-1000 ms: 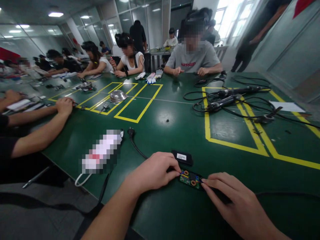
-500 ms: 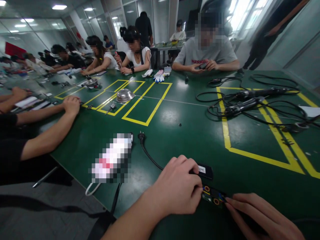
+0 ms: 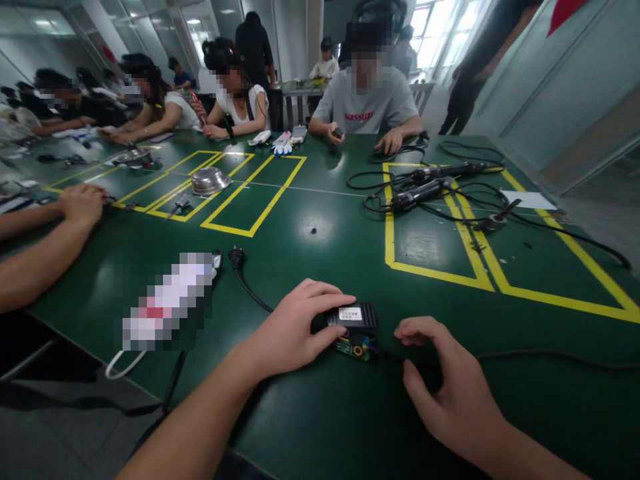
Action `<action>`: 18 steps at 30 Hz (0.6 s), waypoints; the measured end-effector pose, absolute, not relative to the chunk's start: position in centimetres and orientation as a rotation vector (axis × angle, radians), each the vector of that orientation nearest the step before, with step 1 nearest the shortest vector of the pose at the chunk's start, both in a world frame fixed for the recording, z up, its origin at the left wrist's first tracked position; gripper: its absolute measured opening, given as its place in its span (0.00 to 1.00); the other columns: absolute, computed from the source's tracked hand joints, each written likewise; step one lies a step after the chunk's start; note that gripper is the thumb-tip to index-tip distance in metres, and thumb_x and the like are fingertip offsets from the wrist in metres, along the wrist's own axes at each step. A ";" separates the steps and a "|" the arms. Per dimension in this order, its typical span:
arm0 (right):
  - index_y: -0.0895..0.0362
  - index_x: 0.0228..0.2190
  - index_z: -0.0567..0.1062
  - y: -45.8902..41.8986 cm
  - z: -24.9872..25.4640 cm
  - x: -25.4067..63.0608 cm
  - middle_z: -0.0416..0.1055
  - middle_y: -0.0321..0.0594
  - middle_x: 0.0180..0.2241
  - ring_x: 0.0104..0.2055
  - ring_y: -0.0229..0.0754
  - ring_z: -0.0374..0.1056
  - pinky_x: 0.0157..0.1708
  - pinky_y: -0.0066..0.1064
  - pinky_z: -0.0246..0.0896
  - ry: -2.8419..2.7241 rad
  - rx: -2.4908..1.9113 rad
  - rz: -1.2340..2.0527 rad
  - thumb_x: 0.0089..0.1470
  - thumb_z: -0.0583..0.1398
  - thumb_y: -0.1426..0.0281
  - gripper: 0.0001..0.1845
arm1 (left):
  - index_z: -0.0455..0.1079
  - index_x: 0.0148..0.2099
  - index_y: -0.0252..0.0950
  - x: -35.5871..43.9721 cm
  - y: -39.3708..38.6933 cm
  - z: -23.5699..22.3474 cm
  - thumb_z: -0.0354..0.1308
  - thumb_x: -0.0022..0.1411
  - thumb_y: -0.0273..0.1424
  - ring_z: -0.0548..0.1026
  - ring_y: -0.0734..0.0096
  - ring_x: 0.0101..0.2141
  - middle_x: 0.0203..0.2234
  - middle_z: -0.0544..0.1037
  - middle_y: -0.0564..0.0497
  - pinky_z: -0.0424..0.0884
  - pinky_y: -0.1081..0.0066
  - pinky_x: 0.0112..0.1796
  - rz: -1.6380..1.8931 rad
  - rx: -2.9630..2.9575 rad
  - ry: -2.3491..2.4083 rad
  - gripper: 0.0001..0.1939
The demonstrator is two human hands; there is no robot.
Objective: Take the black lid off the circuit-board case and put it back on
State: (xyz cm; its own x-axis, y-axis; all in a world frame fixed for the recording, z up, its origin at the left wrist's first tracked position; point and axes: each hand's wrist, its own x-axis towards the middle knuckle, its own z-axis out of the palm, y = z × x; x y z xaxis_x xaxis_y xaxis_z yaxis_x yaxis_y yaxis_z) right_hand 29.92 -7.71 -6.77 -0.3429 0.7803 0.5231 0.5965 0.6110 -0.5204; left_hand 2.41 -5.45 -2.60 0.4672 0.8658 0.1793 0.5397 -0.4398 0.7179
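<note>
My left hand (image 3: 303,327) is closed on a black ribbed plastic cover (image 3: 367,316) with a white label, fingers along its far edge and thumb along its near edge. Just in front of the cover lies a green circuit board (image 3: 353,348) with copper ring coils and coloured wires; my left thumb is close to its left end. To the right of the board, my right hand (image 3: 445,380) is open, thumb and fingers apart, holding nothing. A black cable (image 3: 540,359) runs behind that hand to the right. Another black cord with a plug (image 3: 237,259) leads toward my left hand.
A blurred-out pale item (image 3: 170,300) lies at left. Black corded tools (image 3: 425,193) with tangled cables lie at right on yellow tape outlines. A metal bowl (image 3: 210,181) stands farther back. A neighbour's hands (image 3: 83,203) rest at left; a person (image 3: 363,100) sits opposite.
My left hand has shifted from the circuit board's left end onto the black cover. My right hand has let go at the board's right end and opened. The camera view has turned right.
</note>
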 end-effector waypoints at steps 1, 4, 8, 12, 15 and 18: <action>0.51 0.48 0.70 -7.8 -6.8 29.9 0.77 0.42 0.40 0.39 0.47 0.77 0.38 0.37 0.75 -2.081 -1.069 0.307 0.58 0.57 0.76 0.17 | 0.79 0.64 0.42 2.3 -5.7 -2.2 0.68 0.72 0.29 0.77 0.57 0.57 0.58 0.82 0.44 0.73 0.56 0.62 0.712 2.123 1.103 0.20; 0.52 0.52 0.69 -8.0 -6.6 29.5 0.77 0.45 0.44 0.41 0.49 0.77 0.42 0.41 0.75 -2.126 -1.060 0.290 0.56 0.58 0.75 0.22 | 0.81 0.61 0.43 2.3 -6.1 -1.7 0.69 0.70 0.27 0.77 0.57 0.57 0.56 0.83 0.46 0.72 0.57 0.62 0.571 2.135 1.055 0.19; 0.54 0.56 0.70 -7.9 -6.4 28.9 0.80 0.49 0.46 0.44 0.54 0.78 0.44 0.46 0.73 -2.191 -1.067 0.296 0.58 0.60 0.73 0.23 | 0.81 0.61 0.42 2.4 -6.1 -1.7 0.67 0.70 0.26 0.77 0.57 0.57 0.57 0.82 0.45 0.72 0.57 0.62 0.488 2.151 1.068 0.20; 0.54 0.55 0.75 -7.5 -6.4 28.6 0.83 0.50 0.48 0.46 0.56 0.79 0.46 0.48 0.72 -2.236 -1.068 0.346 0.60 0.64 0.71 0.21 | 0.81 0.61 0.42 2.5 -6.1 -1.7 0.67 0.69 0.25 0.77 0.56 0.57 0.57 0.82 0.45 0.72 0.56 0.62 0.465 2.170 1.093 0.20; 0.52 0.50 0.79 -7.1 -6.8 28.6 0.85 0.47 0.47 0.46 0.54 0.80 0.46 0.47 0.71 -2.260 -1.058 0.368 0.62 0.66 0.72 0.14 | 0.81 0.61 0.42 2.4 -6.0 -1.9 0.68 0.69 0.25 0.77 0.57 0.56 0.55 0.83 0.45 0.72 0.57 0.61 0.463 2.176 1.098 0.20; 0.51 0.47 0.81 -6.8 -7.3 28.6 0.85 0.45 0.44 0.44 0.53 0.80 0.44 0.44 0.71 -2.256 -1.068 0.371 0.62 0.68 0.72 0.12 | 0.80 0.60 0.43 2.4 -5.9 -2.2 0.70 0.68 0.25 0.78 0.58 0.55 0.53 0.83 0.46 0.73 0.58 0.60 0.459 2.183 1.086 0.20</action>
State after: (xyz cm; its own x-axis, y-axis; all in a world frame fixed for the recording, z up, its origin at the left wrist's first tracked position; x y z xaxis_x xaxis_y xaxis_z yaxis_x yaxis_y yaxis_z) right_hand 28.64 -6.79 -7.29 -0.4897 0.7718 0.4056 0.6013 0.6358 -0.4839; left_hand 2.40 -5.88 -2.24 0.5958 0.8028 0.0229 0.5755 -0.4466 0.6851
